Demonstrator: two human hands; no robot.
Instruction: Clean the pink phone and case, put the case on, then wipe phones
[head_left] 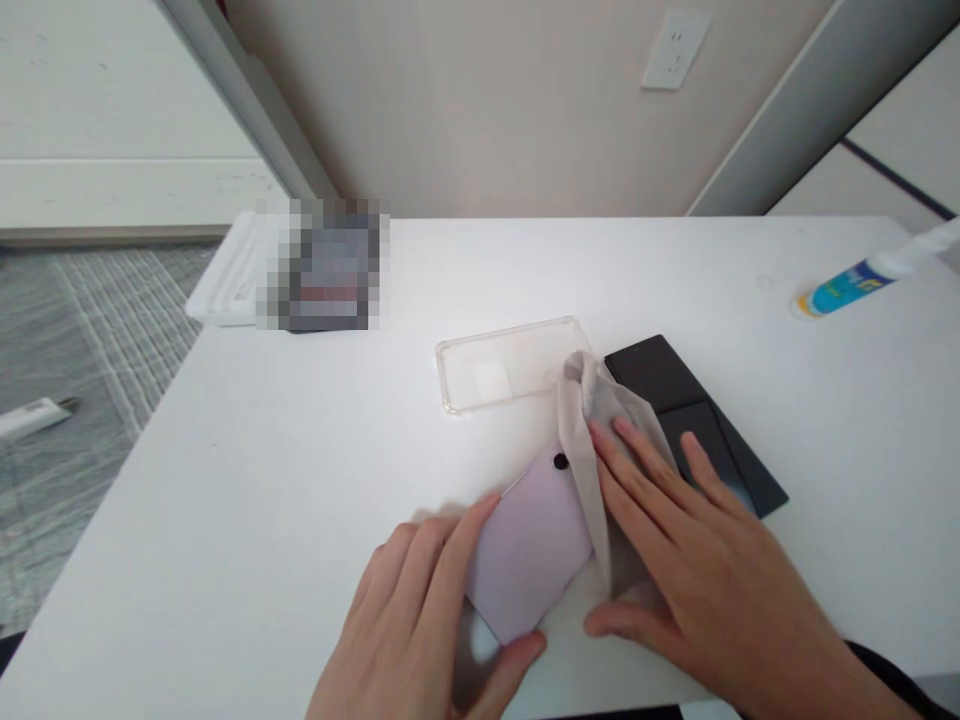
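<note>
A pale purple phone (529, 545) lies at a slant near the table's front edge, back side up, a dark round camera lens at its far corner. My left hand (424, 600) grips its near end, fingers along the left side and thumb at the lower edge. Across the phone's right part is a crumpled grey cloth (626, 540). My right hand (694, 545) lies on this cloth with fingers stretched out and thumb spread away. Beyond the phone lies a clear phone case (510, 368); the cloth's top reaches its right end.
Dark flat panels (660, 375) lie beside my right hand, partly covered by it. At the far right a blue and white tube (851, 288) stands tilted in view. A white tray (232, 285) and a blurred-out dark item (334, 275) sit at the far left corner. Behind the table (247, 500) rises a wall.
</note>
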